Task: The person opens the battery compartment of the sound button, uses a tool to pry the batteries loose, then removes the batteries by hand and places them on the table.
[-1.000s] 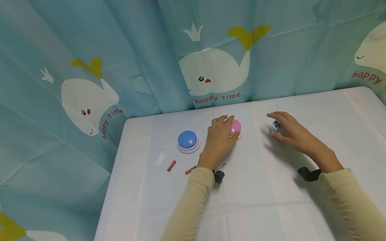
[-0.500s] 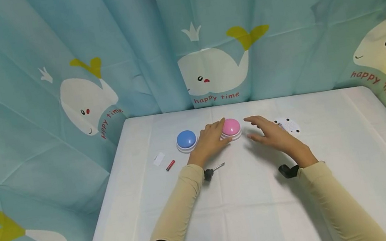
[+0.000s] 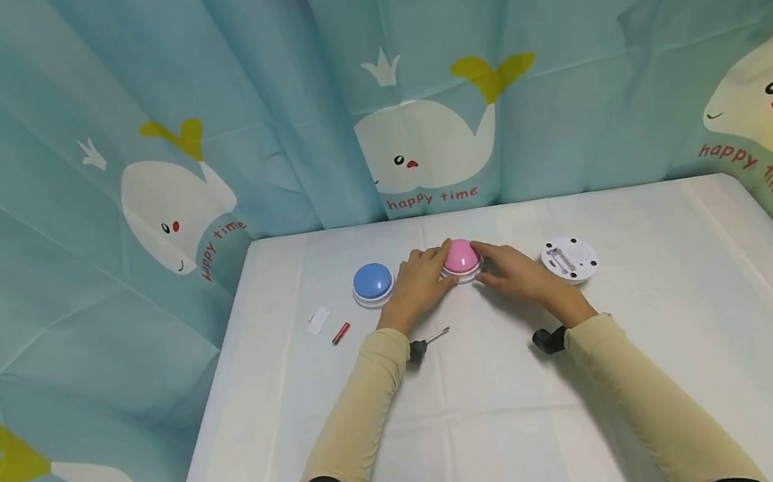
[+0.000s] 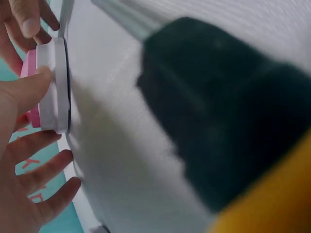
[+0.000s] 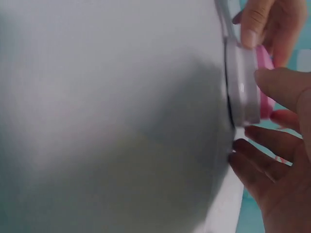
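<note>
A pink dome push button [image 3: 461, 256] on a white round base sits upright near the back of the table. My left hand [image 3: 418, 288] holds it from the left, its thumb on the near side of the base [image 4: 59, 90] in the left wrist view. From the right, my right hand [image 3: 519, 275] holds the same button, thumb in front and index finger behind; the remaining fingers are spread. A blue push button [image 3: 373, 282] stands left of my left hand. Right of my right hand lies an upturned white round base [image 3: 569, 259] with its battery slot uncovered.
A screwdriver [image 3: 437, 336] lies by my left wrist; its dark handle [image 4: 204, 87] fills much of the left wrist view. A red battery [image 3: 341, 333] and a small white cover [image 3: 318, 320] lie at the left. A whale-print curtain [image 3: 300, 78] hangs behind the table.
My right hand has left the upturned white base and moved left to the pink button. My left hand has shifted slightly left, onto the pink button's left side.
</note>
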{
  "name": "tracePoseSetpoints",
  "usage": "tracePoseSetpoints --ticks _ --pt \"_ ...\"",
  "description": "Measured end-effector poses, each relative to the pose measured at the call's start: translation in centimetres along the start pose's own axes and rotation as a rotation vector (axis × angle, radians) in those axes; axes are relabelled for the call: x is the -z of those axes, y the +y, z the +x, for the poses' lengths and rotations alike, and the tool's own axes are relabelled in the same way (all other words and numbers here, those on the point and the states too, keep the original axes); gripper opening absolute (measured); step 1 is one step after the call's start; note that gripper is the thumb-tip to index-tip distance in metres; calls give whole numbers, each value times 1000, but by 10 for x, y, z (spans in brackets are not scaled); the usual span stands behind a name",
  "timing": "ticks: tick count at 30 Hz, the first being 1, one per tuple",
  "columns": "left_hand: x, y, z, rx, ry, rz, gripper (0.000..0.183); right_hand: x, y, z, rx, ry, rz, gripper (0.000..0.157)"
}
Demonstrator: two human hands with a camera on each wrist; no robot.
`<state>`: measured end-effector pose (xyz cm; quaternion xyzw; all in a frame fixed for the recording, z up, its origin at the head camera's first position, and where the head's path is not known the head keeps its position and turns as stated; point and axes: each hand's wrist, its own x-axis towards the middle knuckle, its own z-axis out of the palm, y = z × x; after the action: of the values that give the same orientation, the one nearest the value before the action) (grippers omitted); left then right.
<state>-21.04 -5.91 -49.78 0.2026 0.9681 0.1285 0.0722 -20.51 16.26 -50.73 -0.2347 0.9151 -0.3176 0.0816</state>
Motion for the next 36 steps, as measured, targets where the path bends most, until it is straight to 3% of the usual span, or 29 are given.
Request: tracePoseSetpoints --ticks 12,18,21,27,36 --pt "0 3 0 2 50 -7 71 -11 -3 2 14 139 -68 62" --pt "2 2 -7 -10 56 -100 70 -9 -6 -4 0 175 -31 60" --pt "6 0 -14 -29 51 -217 69 -6 -10 -12 -6 200 9 57" --pt "15 0 -30 -13 7 -556 67 -1 -24 -27 13 287 91 51" --pt "15 2 -52 24 -21 -924 68 8 -48 -41 167 349 138 49"
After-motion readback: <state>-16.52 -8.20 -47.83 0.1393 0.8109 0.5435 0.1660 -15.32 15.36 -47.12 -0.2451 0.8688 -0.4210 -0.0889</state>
